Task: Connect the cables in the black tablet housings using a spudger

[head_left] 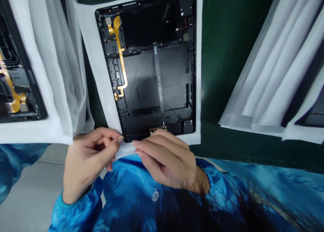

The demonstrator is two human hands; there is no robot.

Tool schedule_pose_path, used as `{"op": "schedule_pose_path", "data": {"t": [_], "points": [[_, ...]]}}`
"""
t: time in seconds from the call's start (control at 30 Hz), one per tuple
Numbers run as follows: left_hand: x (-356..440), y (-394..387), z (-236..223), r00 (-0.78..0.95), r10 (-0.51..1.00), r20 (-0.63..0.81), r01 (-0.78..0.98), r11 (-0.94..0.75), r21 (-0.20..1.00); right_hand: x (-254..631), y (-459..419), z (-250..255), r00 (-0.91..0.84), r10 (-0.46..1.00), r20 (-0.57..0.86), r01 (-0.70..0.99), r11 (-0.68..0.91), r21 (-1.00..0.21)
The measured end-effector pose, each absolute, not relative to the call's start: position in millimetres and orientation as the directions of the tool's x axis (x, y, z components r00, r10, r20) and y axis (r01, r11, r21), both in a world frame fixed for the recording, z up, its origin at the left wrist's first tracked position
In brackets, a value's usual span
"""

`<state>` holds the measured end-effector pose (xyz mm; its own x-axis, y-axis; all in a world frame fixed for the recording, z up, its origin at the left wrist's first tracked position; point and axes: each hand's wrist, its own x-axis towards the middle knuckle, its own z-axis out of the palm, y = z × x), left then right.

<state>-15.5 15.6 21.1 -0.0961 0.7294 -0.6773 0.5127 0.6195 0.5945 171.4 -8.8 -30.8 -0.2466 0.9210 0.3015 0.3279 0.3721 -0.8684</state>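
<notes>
A black tablet back housing (pixel 174 76) lies open-side up on a white foam sheet (pixel 95 56). Inside it are a gold flex cable (pixel 120 56) on the left and a grey ribbon cable (pixel 158 80) down the middle. My left hand (pixel 88 157) pinches the end of a thin red-and-black wire (pixel 138 135) at the lower left corner. My right hand (pixel 168 157) lies over the bottom edge with fingers stretched out, partly covering a small circuit board (pixel 153 130). Some right fingertips are hidden against that board.
Stacked white foam sheets (pixel 58 63) stand at the left, beside another black housing (pixel 27 86). More layered foam sheets (pixel 263 73) lie at the right, with a dark panel (pixel 312 112) on them. Beneath everything is a dark green tabletop (pixel 222 56). A blue sleeve (pixel 20 164) shows at far left.
</notes>
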Motion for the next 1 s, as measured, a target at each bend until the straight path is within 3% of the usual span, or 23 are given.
{"op": "schedule_pose_path", "data": {"t": [0.27,0.6,0.8,1.0], "points": [[-15.4,17.7,21.7,-0.084,0.736,-0.672,0.48,0.621,0.62,160.0,-7.2,-34.0,-0.18,0.939,0.294,0.313,0.338,-0.888],[-18.0,17.2,19.7,-0.043,0.732,-0.679,0.456,0.62,0.639,158.4,-3.0,-22.1,-0.175,0.973,0.15,0.352,0.204,-0.914],[-19.6,13.3,17.6,-0.053,0.754,-0.655,0.449,0.604,0.658,170.3,17.0,-7.5,-0.228,0.964,-0.137,0.418,-0.03,-0.908],[-19.4,12.6,17.2,-0.057,0.741,-0.669,0.426,0.625,0.655,177.6,28.7,-0.9,-0.375,0.898,-0.23,0.541,0.011,-0.841]]}}
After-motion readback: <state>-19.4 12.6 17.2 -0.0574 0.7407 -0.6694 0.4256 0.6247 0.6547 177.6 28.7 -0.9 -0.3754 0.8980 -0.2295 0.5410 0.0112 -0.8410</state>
